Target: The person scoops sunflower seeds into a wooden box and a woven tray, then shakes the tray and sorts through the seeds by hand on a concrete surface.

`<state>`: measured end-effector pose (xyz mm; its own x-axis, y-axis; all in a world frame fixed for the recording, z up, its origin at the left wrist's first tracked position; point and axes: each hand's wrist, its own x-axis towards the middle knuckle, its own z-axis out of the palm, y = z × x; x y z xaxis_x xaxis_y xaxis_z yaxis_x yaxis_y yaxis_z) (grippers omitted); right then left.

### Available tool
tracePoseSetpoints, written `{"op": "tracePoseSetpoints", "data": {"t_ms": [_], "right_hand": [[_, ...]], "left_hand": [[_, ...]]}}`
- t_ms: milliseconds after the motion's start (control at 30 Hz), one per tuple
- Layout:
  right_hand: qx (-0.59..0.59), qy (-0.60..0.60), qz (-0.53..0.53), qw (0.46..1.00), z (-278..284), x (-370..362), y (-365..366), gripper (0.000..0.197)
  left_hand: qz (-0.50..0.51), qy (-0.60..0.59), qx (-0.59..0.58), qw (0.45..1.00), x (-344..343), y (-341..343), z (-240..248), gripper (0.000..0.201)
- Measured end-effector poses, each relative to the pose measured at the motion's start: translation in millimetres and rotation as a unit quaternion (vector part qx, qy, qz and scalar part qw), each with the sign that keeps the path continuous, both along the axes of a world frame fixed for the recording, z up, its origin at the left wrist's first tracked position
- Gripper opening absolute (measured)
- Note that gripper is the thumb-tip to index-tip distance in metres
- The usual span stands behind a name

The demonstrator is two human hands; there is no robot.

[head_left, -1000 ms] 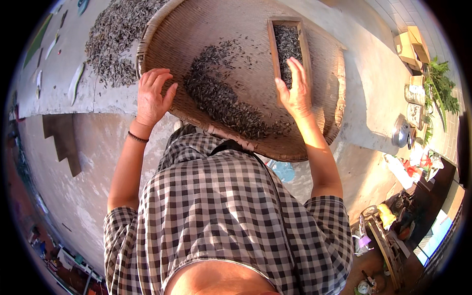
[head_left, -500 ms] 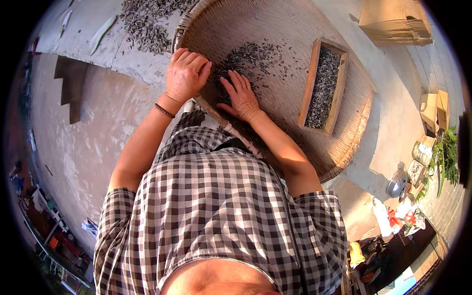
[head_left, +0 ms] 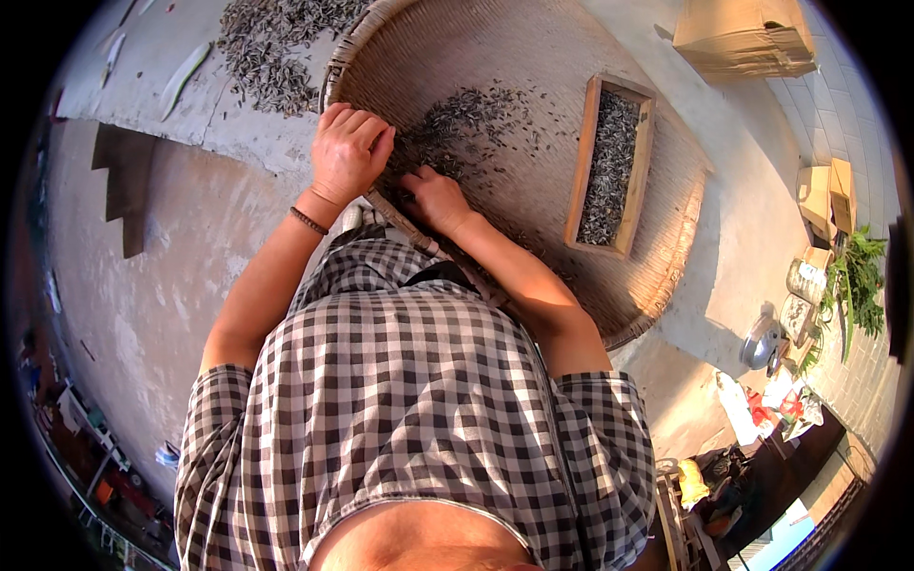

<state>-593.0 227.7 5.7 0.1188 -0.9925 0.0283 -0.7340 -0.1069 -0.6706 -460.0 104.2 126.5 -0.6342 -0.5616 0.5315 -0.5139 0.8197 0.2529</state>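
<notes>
A wide woven winnowing basket [head_left: 514, 43] lies tilted in front of me. My left hand [head_left: 350, 152] is closed round its rim on the left side, with a beaded bracelet on the wrist. Inside the basket, my right hand [head_left: 440, 202] is low by the near-left wall with its fingers curled. The fingertips are partly hidden, so what they hold, if anything, cannot be seen. Dark striped sunflower seeds [head_left: 476, 119] are scattered over the weave just beyond that hand. Farther right in the basket sits a wooden box [head_left: 635, 190], its inside covered with more seeds.
A pile of sunflower seeds [head_left: 276, 52] lies on the concrete ledge [head_left: 205, 105] at the upper left. Cardboard boxes [head_left: 743, 38] stand at the upper right. Farther down the right side are green plants [head_left: 862, 276], a round metal lid-like object [head_left: 760, 343] and plastic bags [head_left: 747, 409].
My right hand has gone from spread fingers to curled ones and moved slightly left and down in the basket. My left hand keeps its hold on the rim. The whole view has shifted slightly.
</notes>
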Motion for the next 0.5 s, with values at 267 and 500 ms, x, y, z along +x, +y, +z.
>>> {"op": "tracePoseSetpoints", "data": {"t_ms": [267, 500], "right_hand": [[0.304, -0.611, -0.226, 0.695, 54, -61, 36, 0.017], [0.056, -0.466, -0.466, 0.75, 99, -186, 91, 0.019]], "left_hand": [[-0.025, 0.009, 0.003, 1.0, 0, -2, -2, 0.009], [-0.028, 0.023, 0.004, 0.999, 0, 0, -1, 0.009]]}}
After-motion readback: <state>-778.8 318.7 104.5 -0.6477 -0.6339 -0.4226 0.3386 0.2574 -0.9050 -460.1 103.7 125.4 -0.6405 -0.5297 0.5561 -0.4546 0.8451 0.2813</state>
